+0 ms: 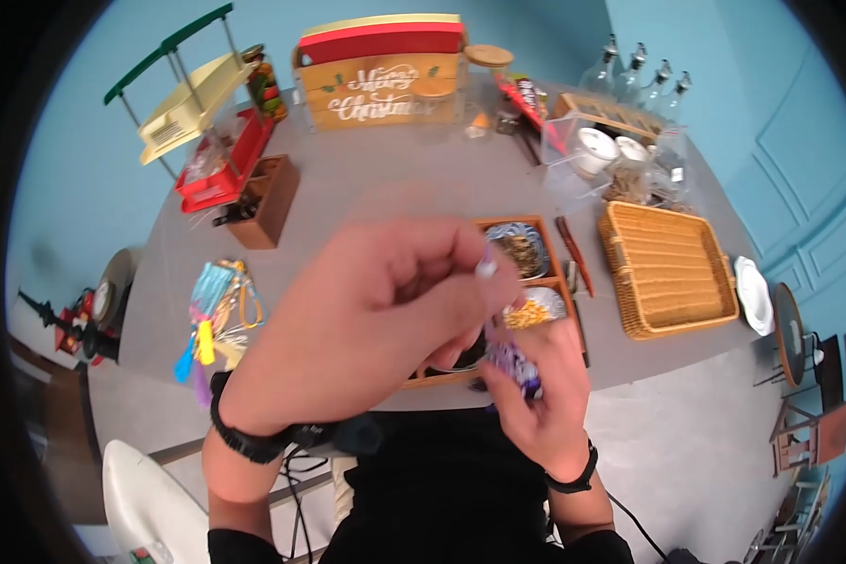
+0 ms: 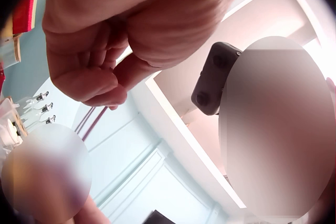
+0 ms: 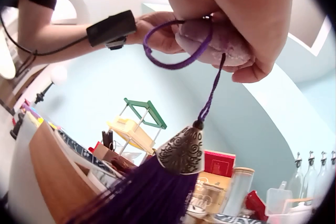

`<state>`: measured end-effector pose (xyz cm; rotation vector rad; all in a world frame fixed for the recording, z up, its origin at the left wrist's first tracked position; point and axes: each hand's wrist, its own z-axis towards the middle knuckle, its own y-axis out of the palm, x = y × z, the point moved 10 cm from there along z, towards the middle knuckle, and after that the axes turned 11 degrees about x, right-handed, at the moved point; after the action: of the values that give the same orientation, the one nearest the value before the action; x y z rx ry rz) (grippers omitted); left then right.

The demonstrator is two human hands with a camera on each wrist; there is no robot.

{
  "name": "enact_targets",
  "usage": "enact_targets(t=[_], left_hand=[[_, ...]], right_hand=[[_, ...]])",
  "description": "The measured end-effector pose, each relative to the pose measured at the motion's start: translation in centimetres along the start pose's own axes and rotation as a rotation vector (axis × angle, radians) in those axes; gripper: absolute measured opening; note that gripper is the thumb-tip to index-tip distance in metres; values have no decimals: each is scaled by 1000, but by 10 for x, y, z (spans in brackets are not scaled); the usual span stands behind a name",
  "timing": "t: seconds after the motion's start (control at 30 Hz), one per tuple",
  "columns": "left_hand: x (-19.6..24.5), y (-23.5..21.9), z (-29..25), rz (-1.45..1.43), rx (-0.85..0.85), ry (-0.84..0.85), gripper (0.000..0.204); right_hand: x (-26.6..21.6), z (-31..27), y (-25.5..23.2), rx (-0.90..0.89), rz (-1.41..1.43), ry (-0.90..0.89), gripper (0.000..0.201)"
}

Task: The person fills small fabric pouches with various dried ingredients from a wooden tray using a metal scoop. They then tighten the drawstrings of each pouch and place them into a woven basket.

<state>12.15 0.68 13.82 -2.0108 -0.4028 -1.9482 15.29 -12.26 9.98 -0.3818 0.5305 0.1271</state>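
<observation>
Hanging below right fingers (image 1: 556, 346) that grip a purple-white bundle (image 1: 514, 362) is a purple tassel (image 3: 164, 179), left fingers (image 2: 106, 85) pinching cord (image 2: 96, 122).

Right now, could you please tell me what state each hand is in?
Left hand: closed, pinching a purple cord.
Right hand: closed, holding a purple-and-white piece, with a tassel hanging below.

The left hand (image 2: 131, 40) pinches 2 thin purple strands (image 2: 95, 123); 3 spouted bottles (image 2: 45, 109) show beyond, near a pale-blue wall (image 2: 131, 145).
</observation>
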Motion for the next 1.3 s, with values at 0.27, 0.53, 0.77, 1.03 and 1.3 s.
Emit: enact_targets(t=[0.27,0.53,0.77,1.03,1.3], left_hand=[[-39,36,-4,-102,-152,-161,7],[-22,62,9,-88,-241,-131,9],[3,51,9,8,-127,17,11],[18,47,9,92,-134,70,10],[23,56,8,267,-185,221,14]], right_hand=[[33,-16,-51,-246,87,277,34],[75,-36,-12,-364,560,682,45],[66,-36,11,-248,852,751,48],[71,-20,-29,-134,618,415,82],[69,-12,-34,-311,740,559,67]])
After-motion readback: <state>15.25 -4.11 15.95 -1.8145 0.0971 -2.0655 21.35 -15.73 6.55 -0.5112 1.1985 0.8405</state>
